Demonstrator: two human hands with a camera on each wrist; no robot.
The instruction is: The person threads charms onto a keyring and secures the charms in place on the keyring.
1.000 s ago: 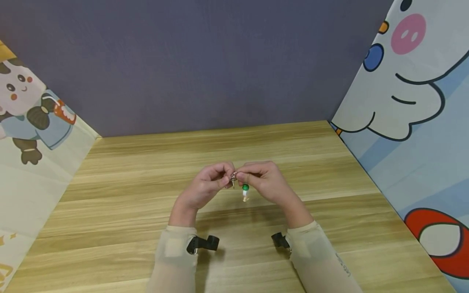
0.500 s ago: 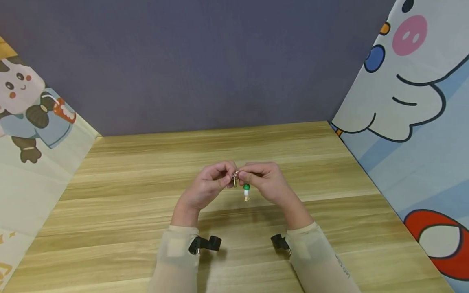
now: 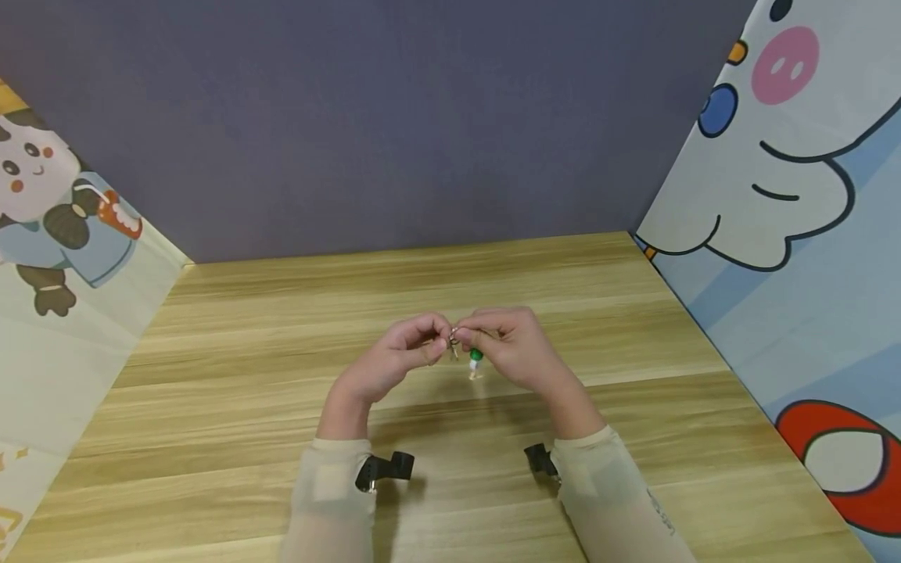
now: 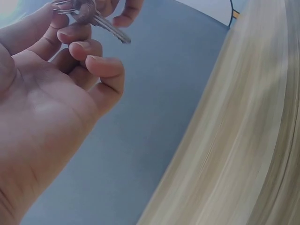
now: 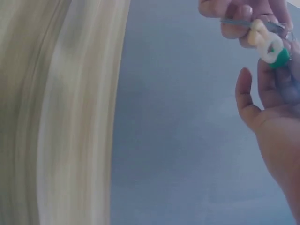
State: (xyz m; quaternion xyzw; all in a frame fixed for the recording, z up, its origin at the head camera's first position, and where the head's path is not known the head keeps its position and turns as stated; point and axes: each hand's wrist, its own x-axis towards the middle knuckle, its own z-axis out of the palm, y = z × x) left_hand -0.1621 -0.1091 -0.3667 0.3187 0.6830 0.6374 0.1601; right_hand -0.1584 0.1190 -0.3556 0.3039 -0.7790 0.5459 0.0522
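Note:
Above the wooden table, both hands meet at a small metal key ring (image 4: 64, 8). My left hand (image 3: 387, 356) pinches the ring between thumb and forefinger, its other fingers loosely curled. A silver key (image 4: 112, 30) hangs from it, also showing as a thin strip between the hands in the head view. With thumb and forefinger, my right hand (image 3: 517, 349) pinches the keychain's end of the ring. Just below those fingertips dangles a small green, white and beige charm (image 5: 271, 49). Fingertips hide part of the ring, so how key and charm are joined cannot be made out.
The wood-grain table (image 3: 281, 313) spreads out beneath the hands. A dark grey-blue panel (image 3: 408, 125) stands along its back edge. Cartoon-printed panels flank it on the left (image 3: 70, 375) and right (image 3: 795, 328). Black camera mounts (image 3: 390, 467) sit on both wrists.
The left wrist has shifted slightly left, while the fingers of both hands stay at the ring. The charm now hangs a little higher and more tilted, and the key has turned slightly.

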